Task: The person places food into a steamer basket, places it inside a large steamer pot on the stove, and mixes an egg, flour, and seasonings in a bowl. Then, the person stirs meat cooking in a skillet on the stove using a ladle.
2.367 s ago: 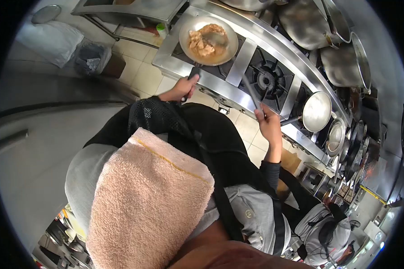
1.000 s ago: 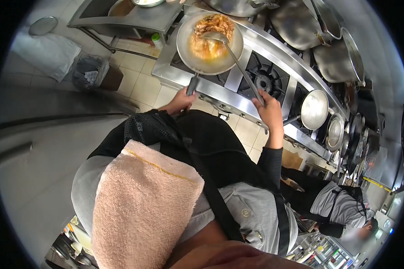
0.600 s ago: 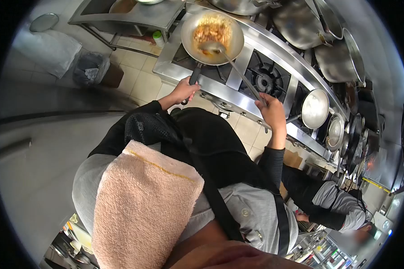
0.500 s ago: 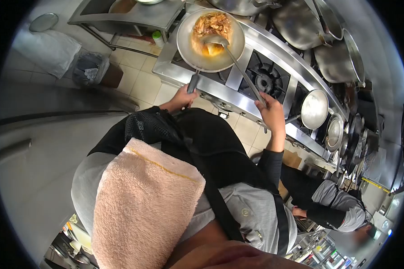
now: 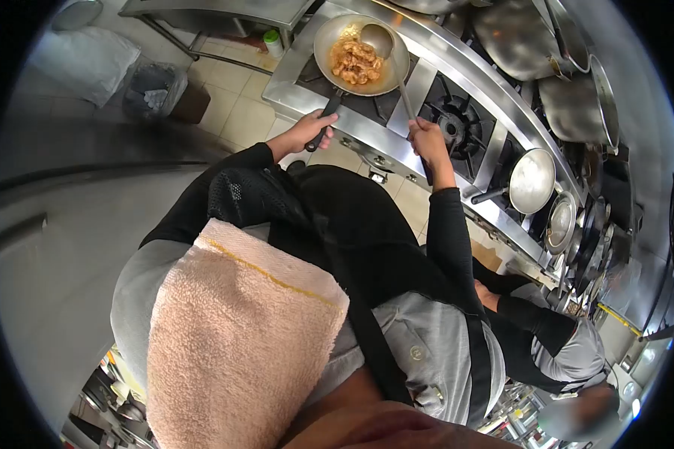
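My left hand [image 5: 309,132] is wrapped round the black handle [image 5: 325,122] of a frying pan [image 5: 399,73] at the stove's left burner. Browned pieces of food in sauce [image 5: 357,62] lie in the pan, mostly on the side nearer the handle. In my right hand [image 5: 428,144] is the long handle of a ladle [image 5: 377,40]. Its bowl rests in the far right part of the pan, beside the food. Whether the pan's base touches the burner cannot be made out.
A bare burner [image 5: 457,123] is right of the pan. Farther right are another frying pan [image 5: 532,182] and stacked pans [image 5: 560,223]. Large pots [image 5: 574,110] line the back. A co-worker [image 5: 554,337] stands at lower right. A lined bin [image 5: 153,91] is at left.
The food has shifted from the far side of the pan toward the handle. The ladle's bowl has moved off the food to the far right. The pan looks smaller and lower.
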